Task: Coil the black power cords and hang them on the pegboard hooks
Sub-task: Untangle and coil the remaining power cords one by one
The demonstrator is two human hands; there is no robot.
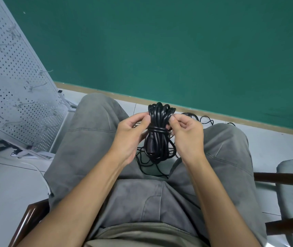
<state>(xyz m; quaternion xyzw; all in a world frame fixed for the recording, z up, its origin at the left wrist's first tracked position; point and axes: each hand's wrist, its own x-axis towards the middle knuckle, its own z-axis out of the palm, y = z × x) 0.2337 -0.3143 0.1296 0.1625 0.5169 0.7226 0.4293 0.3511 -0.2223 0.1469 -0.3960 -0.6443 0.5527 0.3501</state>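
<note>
A seated person in grey trousers (96, 139) holds a coiled black power cord bundle (158, 132) between the knees; the left hand (133, 134) and the right hand (186, 132) grip its sides; loose black cord (204, 119) lies on the pale floor; a perforated grey metal pegboard (12, 90) leans at left before a green wall (177, 47).

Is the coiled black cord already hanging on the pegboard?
No, the coiled cord is held between the left hand and right hand over the lap, apart from the pegboard.
</note>
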